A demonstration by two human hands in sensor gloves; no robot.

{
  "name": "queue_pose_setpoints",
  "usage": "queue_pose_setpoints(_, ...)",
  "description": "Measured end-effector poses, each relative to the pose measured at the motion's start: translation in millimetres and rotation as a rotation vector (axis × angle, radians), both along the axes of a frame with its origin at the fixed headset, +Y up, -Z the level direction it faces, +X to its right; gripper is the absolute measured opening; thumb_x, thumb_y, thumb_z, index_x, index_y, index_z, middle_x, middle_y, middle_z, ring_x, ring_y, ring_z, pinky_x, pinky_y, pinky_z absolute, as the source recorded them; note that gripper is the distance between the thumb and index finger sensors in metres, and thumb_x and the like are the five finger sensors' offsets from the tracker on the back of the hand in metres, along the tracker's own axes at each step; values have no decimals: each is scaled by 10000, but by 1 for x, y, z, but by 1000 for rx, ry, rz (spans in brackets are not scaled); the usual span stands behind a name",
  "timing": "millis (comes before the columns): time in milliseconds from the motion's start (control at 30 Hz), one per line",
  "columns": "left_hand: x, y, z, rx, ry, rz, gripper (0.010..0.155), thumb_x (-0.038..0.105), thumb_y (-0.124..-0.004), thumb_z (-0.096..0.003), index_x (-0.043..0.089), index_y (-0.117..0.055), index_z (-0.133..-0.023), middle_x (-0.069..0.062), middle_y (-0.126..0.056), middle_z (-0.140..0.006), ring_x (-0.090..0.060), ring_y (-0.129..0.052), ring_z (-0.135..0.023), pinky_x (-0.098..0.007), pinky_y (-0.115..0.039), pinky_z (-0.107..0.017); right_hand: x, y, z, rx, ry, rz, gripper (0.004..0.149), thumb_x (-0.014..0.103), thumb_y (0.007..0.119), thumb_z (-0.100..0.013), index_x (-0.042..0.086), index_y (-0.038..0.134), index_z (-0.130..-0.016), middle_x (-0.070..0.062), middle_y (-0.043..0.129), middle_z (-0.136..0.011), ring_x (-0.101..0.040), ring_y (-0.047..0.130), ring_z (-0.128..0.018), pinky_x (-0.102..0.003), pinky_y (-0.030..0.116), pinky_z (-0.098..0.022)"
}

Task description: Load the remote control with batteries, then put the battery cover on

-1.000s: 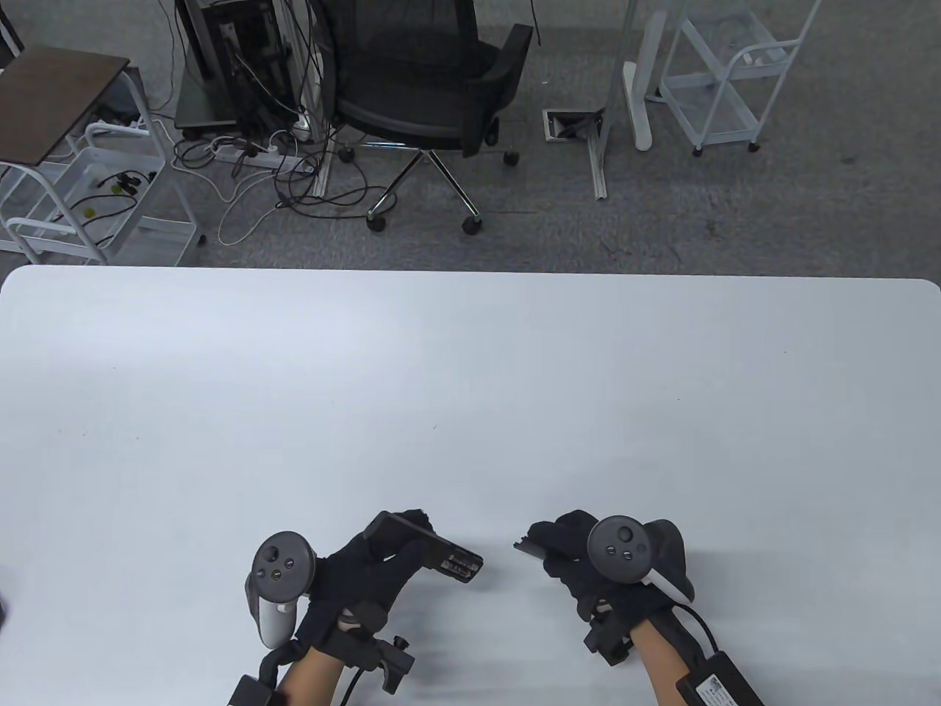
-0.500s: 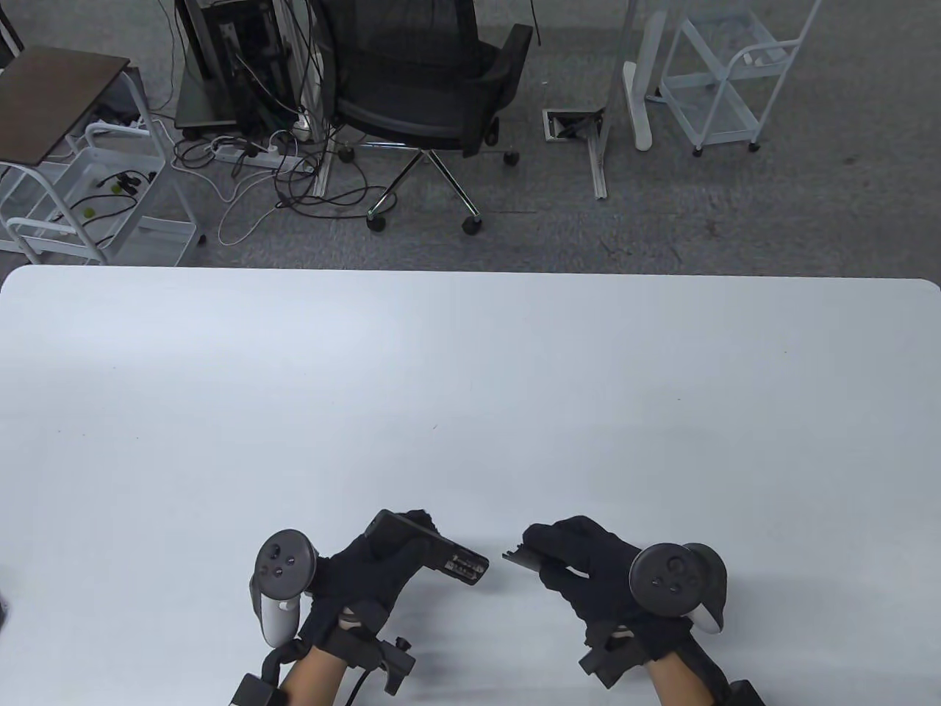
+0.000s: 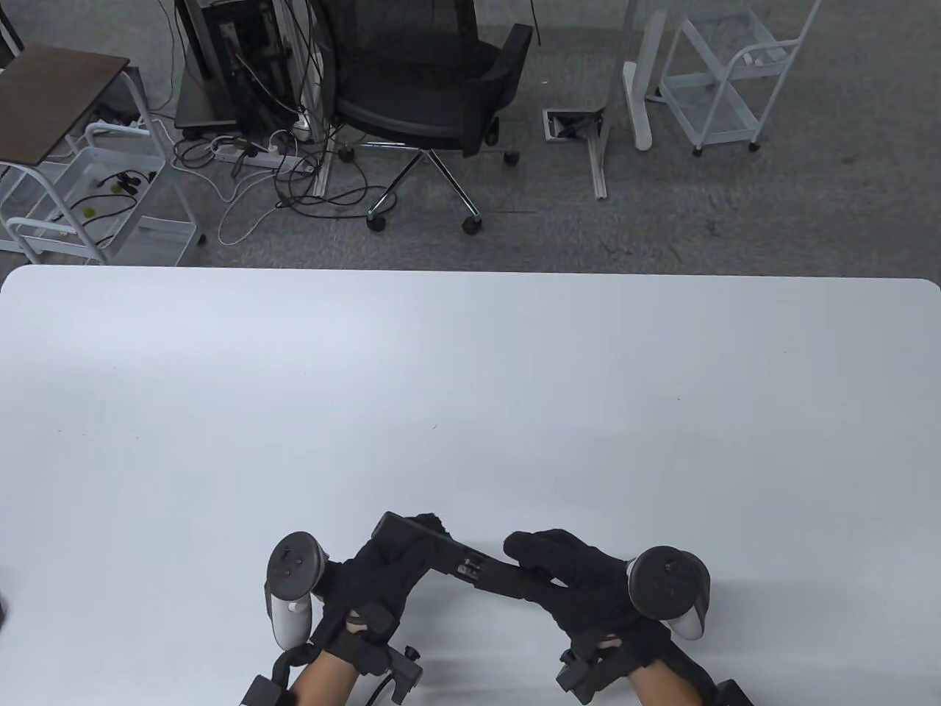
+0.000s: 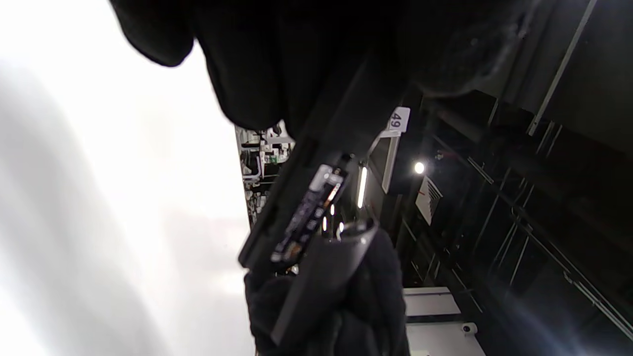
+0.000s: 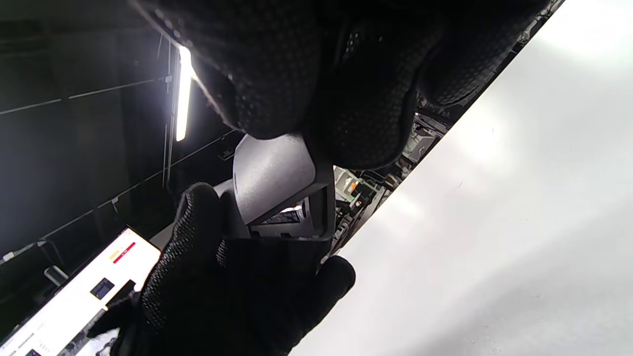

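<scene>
My left hand (image 3: 386,570) grips the black remote control (image 3: 412,535) just above the table's near edge, back side up. Its open battery bay (image 3: 468,568) shows batteries (image 4: 309,212) inside. My right hand (image 3: 562,570) pinches the dark battery cover (image 3: 507,583) and holds its end against the open bay end of the remote. In the left wrist view the cover (image 4: 321,277) overlaps the lower end of the bay. In the right wrist view the cover (image 5: 272,170) sits under my right fingertips, against the remote (image 5: 284,235).
The white table (image 3: 470,382) stretches wide around and beyond both hands. A black office chair (image 3: 426,81), cables and white carts stand on the floor past the far edge.
My right hand has moved left with the cover until it meets the remote's open bay. My left hand has shifted slightly right with the remote.
</scene>
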State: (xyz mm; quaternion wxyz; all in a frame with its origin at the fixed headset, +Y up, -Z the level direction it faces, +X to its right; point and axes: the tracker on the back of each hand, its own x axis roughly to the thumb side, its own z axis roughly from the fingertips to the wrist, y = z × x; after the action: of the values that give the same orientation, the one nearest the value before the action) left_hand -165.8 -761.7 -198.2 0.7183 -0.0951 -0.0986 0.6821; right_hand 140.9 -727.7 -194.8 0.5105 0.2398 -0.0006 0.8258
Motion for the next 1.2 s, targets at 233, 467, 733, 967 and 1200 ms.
queue_pose_setpoints(233,1,0,3,-2,22,-4,552,615,-802,-469,333,-758,-942,80,-977,-865,-214,-942,-870,-523,-686,-791,-9,-7,4,0,-77,44,560,235,965,-367,153,832,-905,-123,908,-833,-262,1050,-569,-571,767,-598)
queue_pose_setpoints(467,4,0,5,7,36,-18,554,622,-801,-468,337,-756,-941,86,-973,-871,-206,-943,-873,-519,-689,-791,-10,-12,6,-35,-148,-15,557,240,965,-370,140,832,-902,-135,903,-829,-273,1038,-565,-579,751,-599)
queue_pose_setpoints(733,9,-1,7,3,28,-26,554,616,-803,-469,335,-754,-944,83,-973,-878,-208,-947,-871,-513,-691,-790,-11,-12,6,-30,-172,-9,561,259,971,-371,136,832,-900,-137,900,-826,-266,1033,-554,-579,749,-598)
queue_pose_setpoints(967,10,-1,8,-3,30,-17,551,613,-803,-469,330,-759,-941,77,-980,-871,-205,-963,-850,-502,-698,-787,-12,-12,8,-10,-186,3,568,279,971,-372,137,828,-903,-136,896,-829,-260,1027,-559,-580,742,-602)
queue_pose_setpoints(1200,13,-1,10,-1,10,-11,552,613,-800,-470,328,-759,-941,78,-982,-870,-204,-963,-851,-505,-696,-787,-16,-14,9,-8,-159,21,584,336,958,-379,135,824,-911,-140,893,-840,-269,1020,-571,-591,731,-604)
